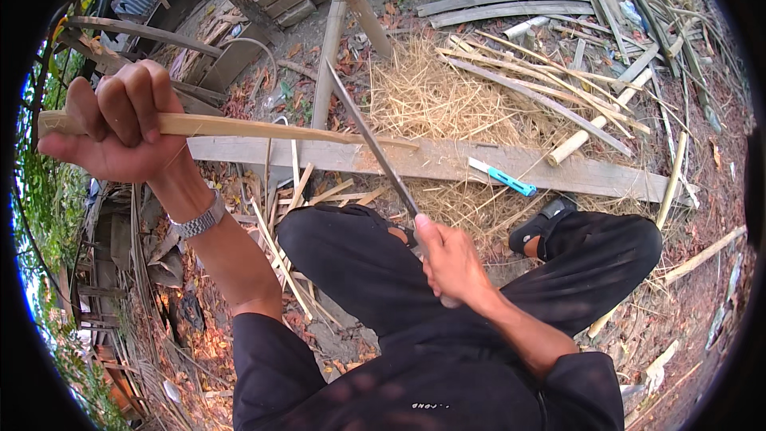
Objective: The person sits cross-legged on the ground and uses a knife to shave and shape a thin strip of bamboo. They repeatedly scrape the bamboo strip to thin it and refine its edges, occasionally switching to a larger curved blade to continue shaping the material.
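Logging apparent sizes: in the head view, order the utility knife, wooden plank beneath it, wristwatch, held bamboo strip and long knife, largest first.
Wooden plank
Bamboo strip
Long knife
Utility knife, wristwatch: too alike to rank

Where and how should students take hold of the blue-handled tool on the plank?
Probably by the blue handle, coming from the near right side: that end slants toward the near edge of the plank, while the pale end, possibly a blade, points away to the left.

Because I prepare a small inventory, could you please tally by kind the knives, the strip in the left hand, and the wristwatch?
Long-bladed knife: 1
Blue utility knife: 1
Bamboo strip: 1
Metal-band wristwatch: 1
Total: 4
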The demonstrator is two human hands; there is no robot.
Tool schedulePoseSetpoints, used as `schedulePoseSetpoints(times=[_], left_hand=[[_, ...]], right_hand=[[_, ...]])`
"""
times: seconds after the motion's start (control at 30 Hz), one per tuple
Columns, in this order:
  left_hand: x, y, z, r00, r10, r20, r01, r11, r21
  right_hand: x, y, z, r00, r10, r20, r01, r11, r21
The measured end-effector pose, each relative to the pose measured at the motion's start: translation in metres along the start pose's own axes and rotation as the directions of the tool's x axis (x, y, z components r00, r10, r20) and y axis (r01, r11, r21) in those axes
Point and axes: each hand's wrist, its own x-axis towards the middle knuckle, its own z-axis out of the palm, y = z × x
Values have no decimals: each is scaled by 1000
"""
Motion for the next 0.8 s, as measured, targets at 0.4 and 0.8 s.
schedulePoseSetpoints(times=[0.4, 0.8], left_hand=[[1, 9, 10, 1000, -13, -3, 14, 997, 74], [10, 13, 29, 998, -40, -49, 47, 987, 153]], right_hand=[[25, 26, -7, 981, -139, -133, 107, 969, -223], [19, 47, 30, 974, -210, -87, 211, 977, 3]])
